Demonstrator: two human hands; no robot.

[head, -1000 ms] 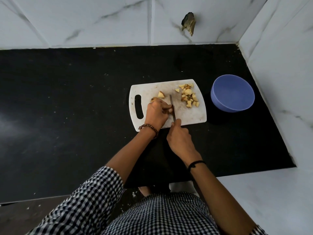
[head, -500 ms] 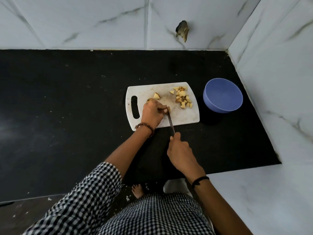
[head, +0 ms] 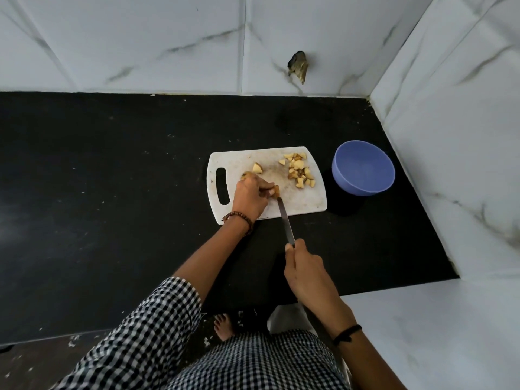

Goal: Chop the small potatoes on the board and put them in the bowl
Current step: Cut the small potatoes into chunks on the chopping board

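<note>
On the black surface (head: 112,164) lay the white board (head: 304,199), handle slot at its left. Our left grip (head: 249,197) curled over a small potato (head: 275,190) near the board's front edge, with a loose chunk (head: 257,168) just behind. The knife (head: 285,220) touched that potato with its tip, and its blade ran back off the board to our right grip (head: 305,273), which was closed round the handle. Chopped pieces (head: 299,170) lay heaped at the board's right end. The blue bowl (head: 363,167) stood just beside the board.

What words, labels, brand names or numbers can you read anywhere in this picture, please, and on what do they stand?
None: no text, label, brand or number shows on the cutting board, the bowl, the knife, the wall tiles or the counter.
</note>
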